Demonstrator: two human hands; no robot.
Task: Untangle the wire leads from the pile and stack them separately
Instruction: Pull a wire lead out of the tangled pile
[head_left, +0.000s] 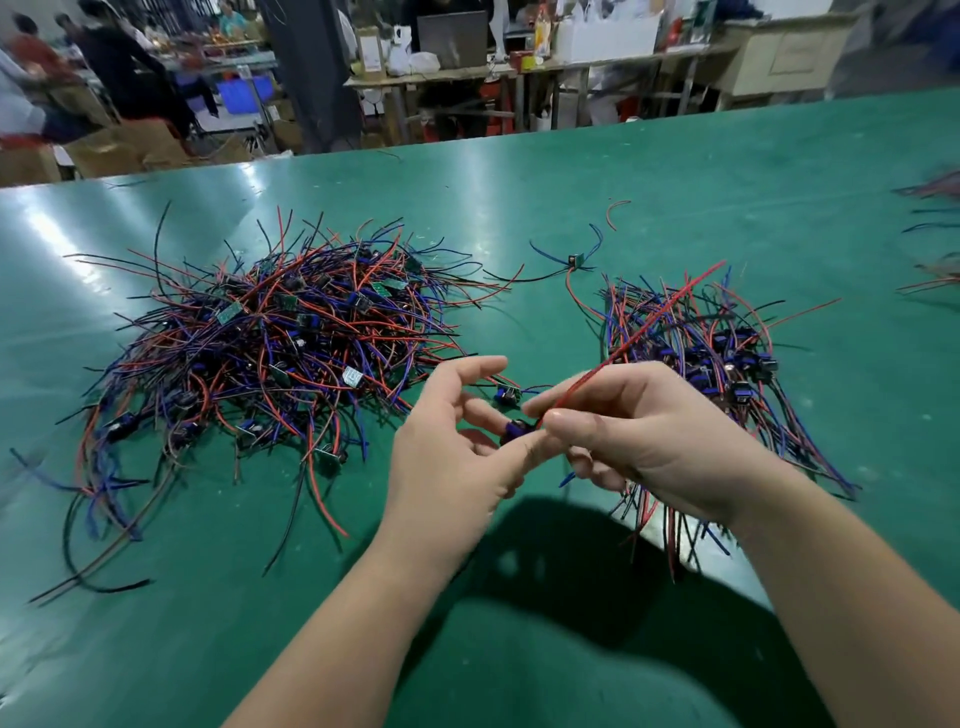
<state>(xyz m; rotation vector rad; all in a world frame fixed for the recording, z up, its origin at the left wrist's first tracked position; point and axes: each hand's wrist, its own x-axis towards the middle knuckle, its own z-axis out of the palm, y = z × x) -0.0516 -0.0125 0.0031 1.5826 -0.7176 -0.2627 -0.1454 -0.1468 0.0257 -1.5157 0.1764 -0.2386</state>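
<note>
While left hand (447, 457) pinches a dark module (516, 431), right hand (649, 441) pinches its thin red wire (660, 312).

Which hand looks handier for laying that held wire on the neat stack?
Probably the right hand: its grip pinches the thin red wire lead, and the neat wire stack lies on its side.

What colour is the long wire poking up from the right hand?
The wire is red, seen best in the head view.
</note>
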